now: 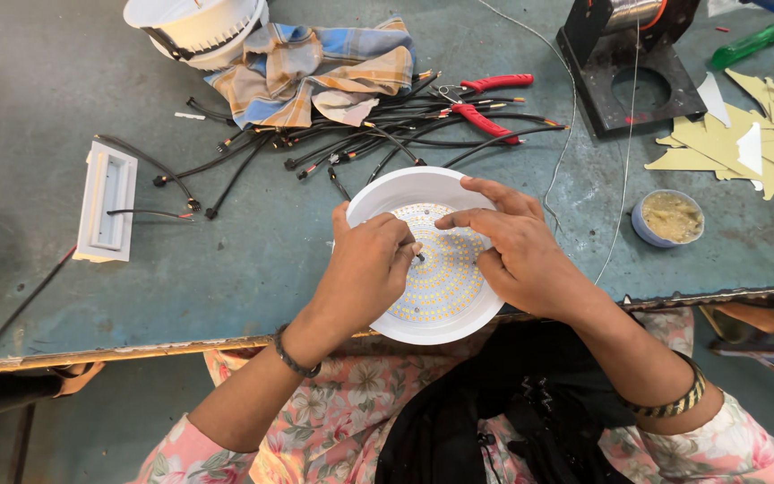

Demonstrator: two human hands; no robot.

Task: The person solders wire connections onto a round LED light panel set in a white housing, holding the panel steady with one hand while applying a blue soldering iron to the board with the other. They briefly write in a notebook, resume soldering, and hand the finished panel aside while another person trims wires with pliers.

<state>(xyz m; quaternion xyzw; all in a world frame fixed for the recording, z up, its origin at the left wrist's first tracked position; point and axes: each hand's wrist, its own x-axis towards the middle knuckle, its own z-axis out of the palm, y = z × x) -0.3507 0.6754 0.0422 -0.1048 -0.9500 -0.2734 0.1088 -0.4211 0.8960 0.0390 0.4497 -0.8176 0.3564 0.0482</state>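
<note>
A round white lamp housing (405, 186) with a disc of small yellow LED dots (441, 287) inside lies at the table's near edge. My left hand (365, 269) rests on its left side, fingertips pinched on a small dark part, maybe a screw, at the disc's middle. My right hand (517, 246) lies over the right side of the housing, its index finger pointing at that same spot and its fingers touching the disc.
Behind the housing lie a bundle of black wires (333, 148), red-handled pliers (485, 112) and a checked cloth (315, 67). A white rectangular fitting (107, 202) sits left, another white housing (194, 27) far left, a small round tin (669, 218) right, a black stand (629, 72) behind it.
</note>
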